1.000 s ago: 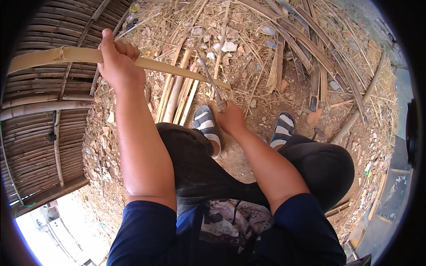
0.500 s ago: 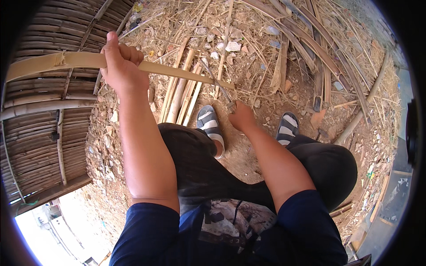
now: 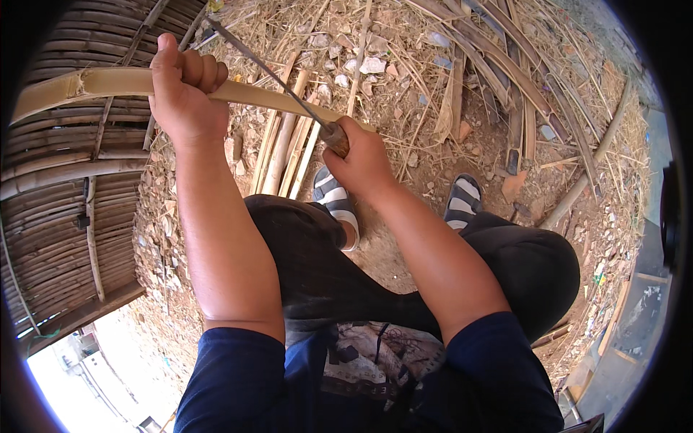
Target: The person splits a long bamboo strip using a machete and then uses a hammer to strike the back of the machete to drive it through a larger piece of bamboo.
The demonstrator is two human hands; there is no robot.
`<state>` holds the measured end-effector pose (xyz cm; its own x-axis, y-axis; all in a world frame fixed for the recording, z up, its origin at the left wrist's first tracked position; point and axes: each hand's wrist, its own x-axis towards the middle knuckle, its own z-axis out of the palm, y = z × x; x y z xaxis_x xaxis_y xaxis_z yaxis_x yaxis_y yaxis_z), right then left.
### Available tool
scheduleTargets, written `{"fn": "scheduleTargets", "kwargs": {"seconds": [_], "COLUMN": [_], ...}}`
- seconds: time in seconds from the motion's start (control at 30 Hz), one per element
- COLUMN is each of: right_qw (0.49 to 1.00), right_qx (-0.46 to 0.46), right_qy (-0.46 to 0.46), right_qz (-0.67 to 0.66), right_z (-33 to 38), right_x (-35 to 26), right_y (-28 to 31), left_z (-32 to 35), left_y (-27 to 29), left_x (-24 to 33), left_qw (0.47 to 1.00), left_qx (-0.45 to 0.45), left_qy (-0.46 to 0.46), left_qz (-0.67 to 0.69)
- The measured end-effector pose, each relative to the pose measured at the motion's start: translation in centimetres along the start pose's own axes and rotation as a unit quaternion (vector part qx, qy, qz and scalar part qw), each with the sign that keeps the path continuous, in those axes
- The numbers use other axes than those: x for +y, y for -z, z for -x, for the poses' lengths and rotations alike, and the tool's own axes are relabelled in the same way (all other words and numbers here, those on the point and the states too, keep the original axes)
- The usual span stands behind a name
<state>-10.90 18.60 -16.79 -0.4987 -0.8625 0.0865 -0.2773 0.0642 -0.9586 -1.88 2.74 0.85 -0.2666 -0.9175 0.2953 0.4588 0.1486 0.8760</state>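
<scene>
Bamboo strip point(image 3: 94, 81), pale, stiff and probably springy with sharp edges, held level over the littered ground point(image 3: 404, 79), wrapped tight mid-length by left hand point(image 3: 182, 94); wooden-handled knife point(image 3: 278, 78) clenched by right hand point(image 3: 361, 160), blade laid across it.

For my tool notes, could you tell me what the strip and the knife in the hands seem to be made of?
Strip: likely split bamboo, pale tan and matte, with a node ridge. Knife: thin dark blade, probably metal, with a brown handle that looks like wood.
</scene>
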Motion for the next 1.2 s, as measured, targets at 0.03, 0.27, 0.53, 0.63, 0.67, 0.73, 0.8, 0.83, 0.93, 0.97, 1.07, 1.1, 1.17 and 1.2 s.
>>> {"fn": "scheduleTargets", "kwargs": {"seconds": [0.03,0.27,0.53,0.63,0.67,0.73,0.8,0.83,0.93,0.97,1.07,1.1,1.17,1.2], "right_qw": [1.0,0.935,0.99,0.996,0.996,0.992,0.971,0.946,0.936,0.94,0.959,0.966,0.981,0.986], "right_qx": [0.001,-0.068,-0.061,-0.073,-0.077,-0.042,-0.014,-0.005,-0.02,-0.02,-0.02,-0.017,-0.041,-0.053], "right_qy": [-0.027,-0.291,-0.12,-0.045,-0.028,-0.118,-0.223,-0.281,-0.311,-0.297,-0.252,-0.237,-0.184,-0.157], "right_qz": [-0.003,0.192,0.036,-0.013,-0.025,0.001,0.089,0.162,0.163,0.166,0.126,0.101,0.048,0.022], "right_z": [0.5,5.2,0.3,0.2,0.3,1.8,4.0,5.1,6.6,6.6,4.4,3.3,1.6,1.1], "right_x": [1.6,12.6,1.0,0.6,0.7,3.7,8.9,11.8,15.6,16.0,11.8,9.5,6.0,4.9], "right_y": [-0.3,0.7,-0.3,-0.1,-0.1,-0.9,-1.8,-1.9,-0.7,-0.8,-0.6,-0.7,-0.8,-0.6], "left_z": [0.0,-0.5,-0.2,-0.2,-0.1,0.0,0.0,0.0,-0.2,-0.3,-0.2,-0.3,-0.2,-0.2], "left_y": [0.0,0.6,-0.2,0.4,0.4,0.0,-0.3,-0.2,0.2,0.1,-0.1,-0.2,-0.3,-0.2], "left_x": [0.0,0.0,-0.3,-0.2,-0.2,0.0,0.0,0.1,0.0,-0.1,-0.4,-0.4,-0.4,-0.4], "left_qw": [1.0,1.0,1.0,0.999,1.0,1.0,1.0,1.0,0.999,0.998,0.998,0.998,0.999,0.999], "left_qx": [-0.001,-0.002,-0.019,-0.031,-0.025,-0.013,0.001,-0.01,-0.044,-0.056,-0.056,-0.054,-0.039,-0.032], "left_qy": [0.006,-0.001,-0.004,-0.001,-0.001,-0.003,-0.008,-0.009,-0.009,-0.01,-0.008,-0.007,-0.009,-0.01], "left_qz": [0.004,-0.004,0.004,0.012,0.011,-0.001,-0.025,-0.022,-0.012,-0.011,-0.017,-0.021,-0.003,0.005]}}
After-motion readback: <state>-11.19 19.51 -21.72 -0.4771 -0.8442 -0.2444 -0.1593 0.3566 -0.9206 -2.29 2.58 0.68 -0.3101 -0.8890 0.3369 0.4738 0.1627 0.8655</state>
